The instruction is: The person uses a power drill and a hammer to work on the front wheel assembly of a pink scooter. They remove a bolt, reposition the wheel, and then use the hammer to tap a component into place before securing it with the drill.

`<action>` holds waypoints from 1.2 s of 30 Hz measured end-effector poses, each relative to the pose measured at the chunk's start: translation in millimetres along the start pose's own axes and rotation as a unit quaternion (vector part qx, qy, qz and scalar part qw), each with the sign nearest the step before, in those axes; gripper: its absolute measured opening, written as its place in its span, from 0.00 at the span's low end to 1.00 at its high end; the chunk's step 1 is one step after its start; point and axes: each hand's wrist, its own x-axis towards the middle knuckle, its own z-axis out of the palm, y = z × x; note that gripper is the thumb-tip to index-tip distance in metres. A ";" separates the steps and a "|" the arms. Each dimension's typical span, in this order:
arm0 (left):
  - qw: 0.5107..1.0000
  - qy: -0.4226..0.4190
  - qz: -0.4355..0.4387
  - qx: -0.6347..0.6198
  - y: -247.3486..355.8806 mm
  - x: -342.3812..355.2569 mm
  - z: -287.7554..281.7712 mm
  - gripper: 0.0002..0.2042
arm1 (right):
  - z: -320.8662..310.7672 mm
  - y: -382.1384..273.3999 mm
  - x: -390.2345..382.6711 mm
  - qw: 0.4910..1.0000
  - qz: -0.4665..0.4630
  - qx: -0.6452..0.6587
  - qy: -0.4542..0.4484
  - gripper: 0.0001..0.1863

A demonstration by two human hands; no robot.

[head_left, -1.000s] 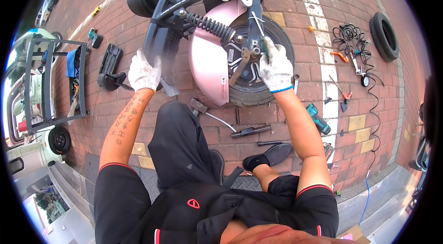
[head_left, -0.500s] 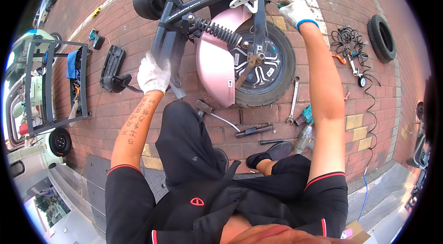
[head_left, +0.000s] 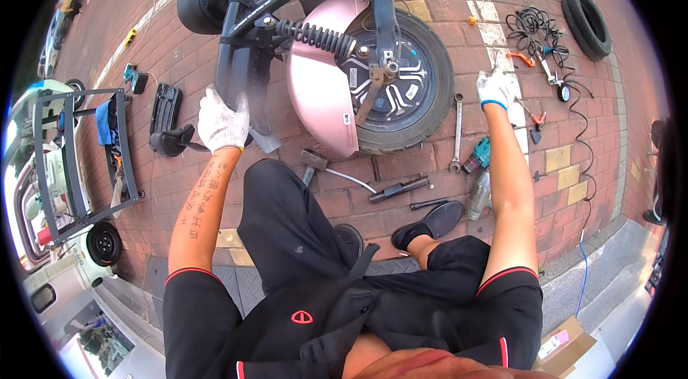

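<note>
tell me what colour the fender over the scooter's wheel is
Pink, seen best in the head view: fender.

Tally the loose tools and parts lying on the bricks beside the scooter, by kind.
Spanner: 1
Hammer: 1
Drill: 1
Loose tyre: 1
Hose coil: 1
Orange-handled pliers: 1
Total: 6
Left hand rests on the scooter frame; right hand is empty, above the bricks.

An outdoor street-side repair spot on red brick pavement [head_left: 609, 157]: a scooter [head_left: 337, 49] lies on its side, with a wrench [head_left: 456, 131], cordless drill [head_left: 476, 157] and spare tyre [head_left: 586, 12] scattered around.
</note>
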 end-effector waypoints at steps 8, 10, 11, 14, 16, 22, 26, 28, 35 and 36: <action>0.999 -0.010 0.001 0.033 14.7 1.7 -2.1 0.35 | -68.8 -158.6 -17.1 0.825 -0.166 0.517 -0.157 0.25; 0.999 -0.005 -0.001 0.044 12.4 0.2 -1.1 0.35 | -76.7 -183.1 -27.6 0.746 -0.106 0.602 -0.265 0.25; 0.998 -0.023 -0.013 0.051 14.1 0.8 -2.7 0.36 | -73.1 -186.2 -27.3 0.704 -0.078 0.655 -0.265 0.22; 0.999 -0.004 0.002 0.049 17.0 -2.6 -5.1 0.36 | -48.9 -178.6 -19.5 0.625 0.003 0.704 -0.338 0.17; 0.998 0.004 0.002 0.061 7.9 -4.3 -5.3 0.36 | -63.1 -171.1 -18.0 0.625 -0.016 0.682 -0.378 0.14; 0.997 -0.005 -0.003 0.083 16.8 -1.8 -1.4 0.35 | -34.7 -182.4 -5.9 0.885 -0.169 0.374 -0.219 0.21; 0.997 -0.009 -0.021 0.080 5.7 -6.6 -9.6 0.35 | -85.2 -168.5 -15.6 0.723 -0.102 0.537 -0.423 0.23; 0.997 0.005 -0.005 0.071 15.0 -1.5 -2.0 0.35 | -51.8 -163.3 -7.2 0.789 -0.138 0.485 -0.350 0.23; 0.998 -0.003 -0.008 0.070 15.5 -3.1 1.7 0.35 | -62.5 -144.6 -15.8 0.795 -0.084 0.510 -0.317 0.30; 0.997 -0.007 -0.014 0.070 15.4 -3.1 -0.1 0.35 | -64.0 -139.0 -18.2 0.832 -0.093 0.494 -0.234 0.30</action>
